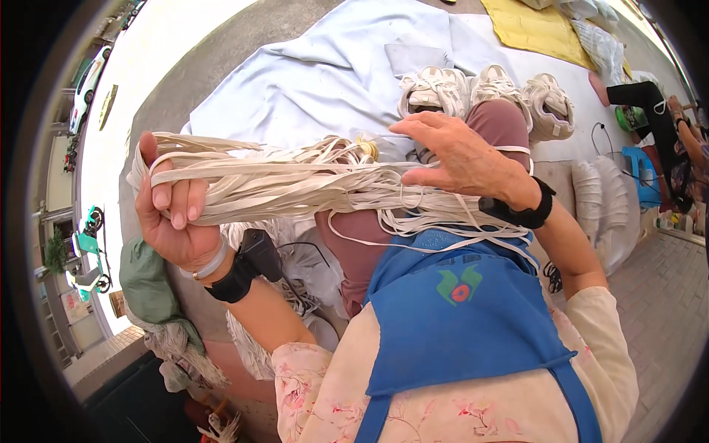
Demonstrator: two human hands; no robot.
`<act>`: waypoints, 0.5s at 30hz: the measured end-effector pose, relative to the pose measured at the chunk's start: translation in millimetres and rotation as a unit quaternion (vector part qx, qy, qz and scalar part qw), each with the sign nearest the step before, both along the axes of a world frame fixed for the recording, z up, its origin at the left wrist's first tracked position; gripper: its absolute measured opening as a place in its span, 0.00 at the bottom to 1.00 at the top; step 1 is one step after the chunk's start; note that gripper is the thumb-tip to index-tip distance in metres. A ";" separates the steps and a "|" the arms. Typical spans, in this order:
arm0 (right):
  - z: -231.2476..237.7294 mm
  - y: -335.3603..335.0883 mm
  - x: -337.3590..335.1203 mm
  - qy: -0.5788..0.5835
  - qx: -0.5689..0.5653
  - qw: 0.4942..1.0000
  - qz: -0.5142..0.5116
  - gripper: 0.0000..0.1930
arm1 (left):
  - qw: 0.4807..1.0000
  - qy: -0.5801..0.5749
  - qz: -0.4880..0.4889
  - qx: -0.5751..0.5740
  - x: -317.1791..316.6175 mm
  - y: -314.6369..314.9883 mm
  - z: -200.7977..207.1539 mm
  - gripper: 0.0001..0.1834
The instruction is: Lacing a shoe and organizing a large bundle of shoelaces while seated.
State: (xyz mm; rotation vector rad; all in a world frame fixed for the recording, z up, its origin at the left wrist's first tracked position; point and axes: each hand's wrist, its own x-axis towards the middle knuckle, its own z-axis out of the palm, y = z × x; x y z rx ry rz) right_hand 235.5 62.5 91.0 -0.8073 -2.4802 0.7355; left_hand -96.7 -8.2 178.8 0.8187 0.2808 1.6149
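Observation:
My left hand (pixel 177 221) is closed around one end of a long bundle of flat cream shoelaces (pixel 288 184), which loops over its fingers. The bundle stretches across my knees to the right, and its loose ends spill onto my blue apron (pixel 473 317). Over that right part hovers my right hand (pixel 473 159), thumb and fingers apart, with nothing visible gripped in it. Whether its underside touches the laces, I cannot tell. Just beyond my knee stand three cream laced sneakers (pixel 436 90) in a row.
A pale blue cloth (pixel 310 88) covers the surface ahead, with a yellow sheet (pixel 535 33) at far right. Clear plastic wrapping white pieces (pixel 609 207) lies at right, near a blue stool (pixel 641 177) and another person (pixel 650 100). A green sack (pixel 148 284) and more laces (pixel 185 351) are at left.

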 end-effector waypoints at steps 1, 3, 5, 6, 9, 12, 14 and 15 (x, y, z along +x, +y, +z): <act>-16.8 0.6 -10.2 -0.032 0.038 0.999 0.009 0.29 | 1.000 -0.014 0.005 -0.002 -1.4 -2.4 0.2 0.22; -36.9 1.9 -23.0 -0.062 -0.015 0.997 0.033 0.30 | 1.000 -0.022 0.013 0.000 -4.9 -6.3 0.5 0.22; -49.8 3.3 -27.7 -0.099 -0.071 0.991 0.057 0.30 | 0.999 -0.037 0.023 0.003 -8.7 -12.6 -0.3 0.23; -56.1 5.2 -28.5 -0.111 -0.092 0.986 0.078 0.29 | 0.999 -0.041 0.035 0.000 -11.4 -14.4 0.6 0.23; -66.6 4.7 -29.6 -0.083 -0.130 0.983 0.096 0.25 | 0.998 -0.051 0.039 0.009 -16.9 -19.9 -1.4 0.24; -62.6 4.9 -38.1 -0.001 -0.137 0.989 0.059 0.18 | 0.999 -0.024 0.033 0.018 -9.8 -19.4 0.2 0.25; -48.8 4.9 -53.0 0.069 -0.153 0.985 0.040 0.14 | 1.000 -0.005 0.019 0.018 -4.8 -19.0 1.4 0.26; -47.2 2.5 -60.9 0.069 -0.151 0.985 0.039 0.14 | 1.000 -0.005 0.018 0.020 -2.2 -19.1 2.5 0.26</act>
